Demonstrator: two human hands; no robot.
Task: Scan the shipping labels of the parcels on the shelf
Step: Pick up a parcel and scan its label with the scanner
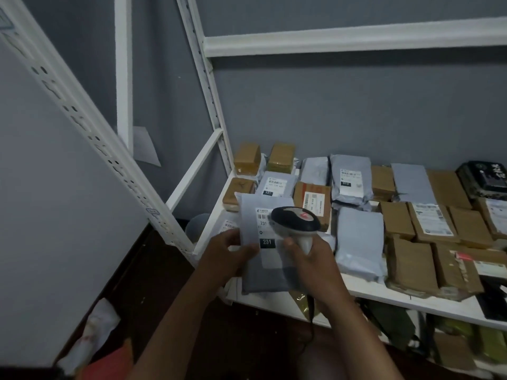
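Left hand: my left hand [233, 249] grips the left edge of a grey mailer bag [264, 259], fingers curled onto its face, holding it tilted up above the shelf's front left corner.
Right hand: my right hand [307, 256] is wrapped round the handle of the scanner [295, 219]; its dark head sits just over the bag's white label [267, 234], which reads 231.
Front edge: the shelf board [384, 294] ends just beyond my wrists; the bag's lower end hangs out past that edge.
Left post: a white slotted upright [90, 133] slants across the left, close to my left forearm.
Open room: bare white board shows at the front, right of my right hand; dark floor [153, 272] lies below the left corner.
Shelf load: brown boxes [406, 259] and other grey bags [359, 242] lie flat, packed edge to edge, back to the wall.
Room: grey wall [343, 105] behind; a white crossbeam [356, 41] runs well above the parcels.
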